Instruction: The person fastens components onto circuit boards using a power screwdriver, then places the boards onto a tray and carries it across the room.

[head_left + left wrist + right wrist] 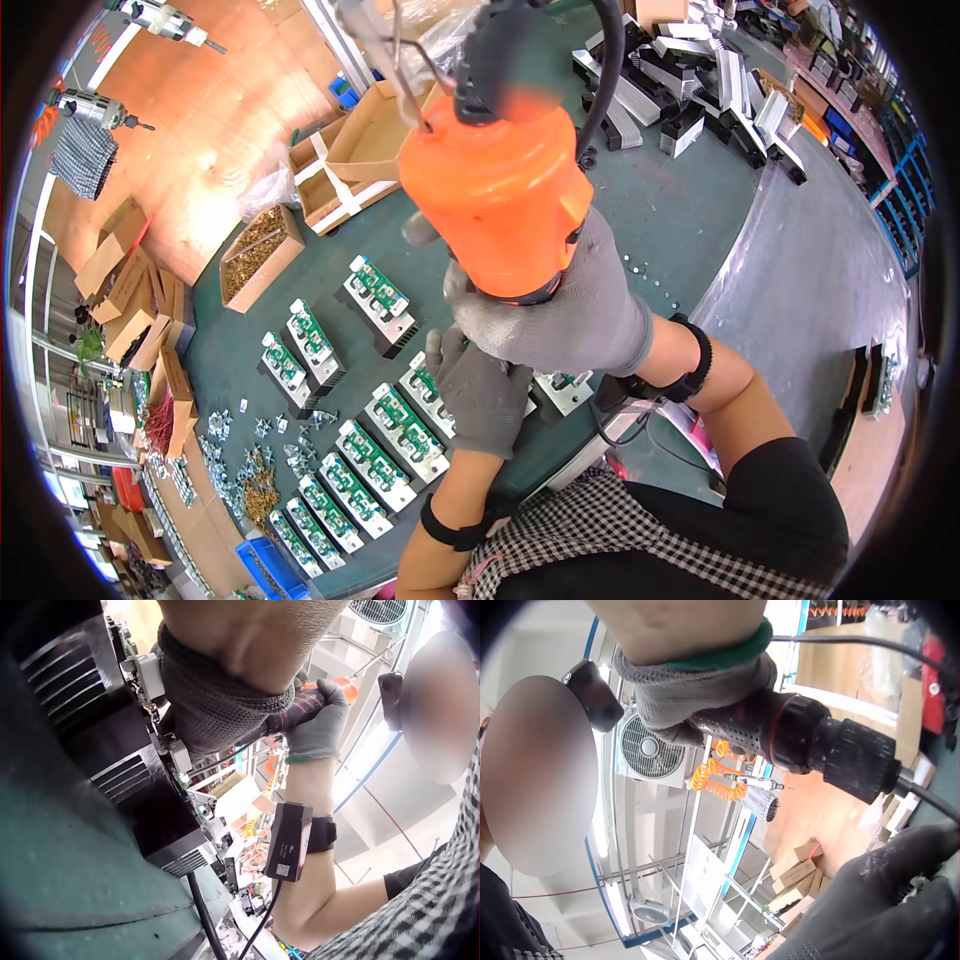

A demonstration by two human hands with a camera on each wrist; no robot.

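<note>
My gloved right hand (575,310) grips the black body of an electric screwdriver (495,200), its orange end towards the head camera. In the right wrist view the screwdriver's black nose (859,761) and metal shaft point towards my left hand (862,900). In the head view my gloved left hand (478,395) is low over the row of green circuit boards on finned heat sinks, beside one board (425,385). Part of a board (911,889) shows between its fingers; its grip is largely hidden, and I cannot tell whether it holds that board.
Several board assemblies (405,430) stand in a row along the bench's front edge, with others (375,300) farther back. A carton of small brass-coloured parts (262,255) stands at the left. Metal heat sinks (690,85) are piled at the back right. Loose hardware (230,465) lies front left.
</note>
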